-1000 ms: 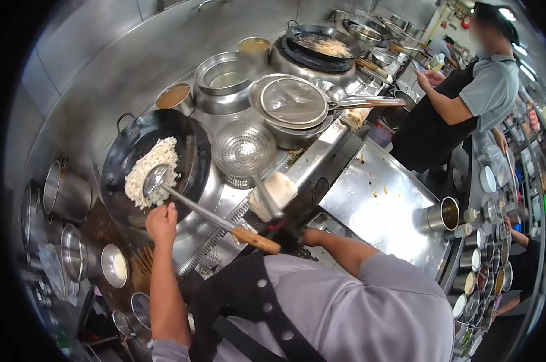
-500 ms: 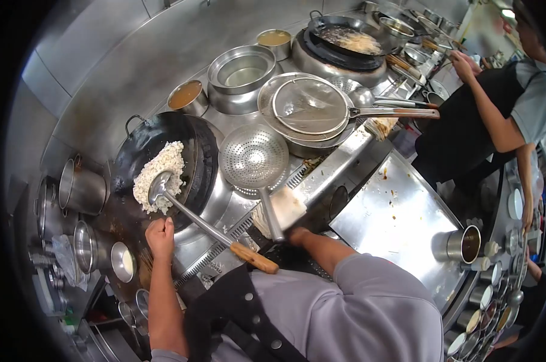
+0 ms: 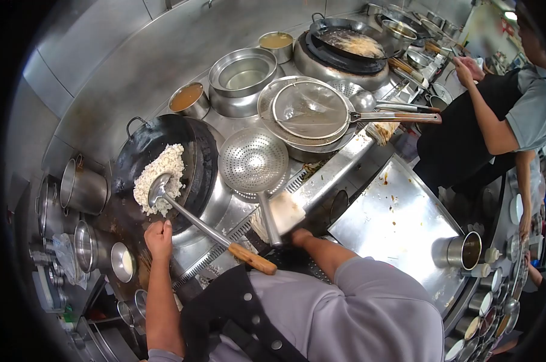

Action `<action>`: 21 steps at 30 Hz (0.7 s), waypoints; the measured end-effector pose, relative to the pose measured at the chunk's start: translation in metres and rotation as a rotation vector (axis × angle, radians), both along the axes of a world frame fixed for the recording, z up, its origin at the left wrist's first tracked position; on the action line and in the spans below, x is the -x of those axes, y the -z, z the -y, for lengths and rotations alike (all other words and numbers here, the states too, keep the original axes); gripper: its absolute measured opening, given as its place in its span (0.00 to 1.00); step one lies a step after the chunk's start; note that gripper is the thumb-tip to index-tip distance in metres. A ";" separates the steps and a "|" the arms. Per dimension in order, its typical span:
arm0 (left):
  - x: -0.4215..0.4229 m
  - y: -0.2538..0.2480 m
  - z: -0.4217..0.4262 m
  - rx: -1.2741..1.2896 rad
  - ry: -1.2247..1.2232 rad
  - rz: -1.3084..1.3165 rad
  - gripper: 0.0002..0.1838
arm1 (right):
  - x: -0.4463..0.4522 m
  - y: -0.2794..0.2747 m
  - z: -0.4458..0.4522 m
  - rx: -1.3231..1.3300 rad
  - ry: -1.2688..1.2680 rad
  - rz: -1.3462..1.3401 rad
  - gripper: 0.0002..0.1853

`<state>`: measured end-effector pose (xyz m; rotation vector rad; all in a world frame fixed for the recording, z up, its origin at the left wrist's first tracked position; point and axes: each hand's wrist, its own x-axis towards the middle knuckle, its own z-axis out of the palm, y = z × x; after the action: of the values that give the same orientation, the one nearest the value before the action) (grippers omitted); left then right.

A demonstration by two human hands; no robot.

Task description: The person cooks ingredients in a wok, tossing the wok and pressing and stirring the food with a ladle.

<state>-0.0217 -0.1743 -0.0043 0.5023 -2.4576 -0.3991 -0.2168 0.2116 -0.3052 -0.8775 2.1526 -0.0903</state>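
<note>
My left hand (image 3: 159, 239) is closed in a fist at the near rim of a black wok (image 3: 125, 158); what it grips, if anything, is hidden. White rice (image 3: 159, 172) lies in the wok, with the bowl of a ladle (image 3: 158, 188) resting in it. The ladle's wooden grip (image 3: 252, 259) points back towards my body, and neither hand touches it. My right hand (image 3: 300, 236) is low beside the handle end of a perforated skimmer (image 3: 253, 159), near a folded cloth (image 3: 282, 216). Its fingers are hidden in the dark gap by the counter edge.
Behind are a pot of orange-brown liquid (image 3: 189, 100), a larger pot (image 3: 243, 75), round strainers (image 3: 309, 108) and a second wok (image 3: 348, 45) with bubbling oil. A metal tray (image 3: 393, 211) and steel cup (image 3: 463, 250) stand right. Another person (image 3: 487, 114) stands beyond.
The view has shifted, so the cookware and tray sit differently in frame and the other person appears farther right. My right hand is slightly closer to the skimmer handle. My left hand stays closed.
</note>
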 end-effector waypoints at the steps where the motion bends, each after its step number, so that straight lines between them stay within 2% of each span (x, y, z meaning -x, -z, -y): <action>1: 0.000 0.001 0.000 -0.010 -0.004 -0.001 0.22 | 0.001 0.005 -0.001 0.000 0.002 -0.001 0.19; 3: 0.000 0.001 0.001 -0.020 -0.010 -0.003 0.22 | 0.002 -0.003 0.000 -0.052 0.118 0.072 0.23; 6: 0.000 0.002 0.002 -0.027 -0.004 0.001 0.22 | 0.000 -0.004 0.000 -0.050 0.140 0.040 0.22; 19: -0.001 0.002 0.002 0.015 0.001 -0.009 0.20 | -0.012 -0.006 -0.008 0.002 0.052 0.045 0.20; 21: -0.001 0.004 0.002 0.098 -0.009 -0.047 0.20 | -0.016 0.038 -0.014 0.041 0.098 -0.046 0.22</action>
<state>-0.0208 -0.1767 -0.0086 0.4581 -2.4155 -0.2814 -0.2006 0.2251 -0.3432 -0.8043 2.2435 -0.1660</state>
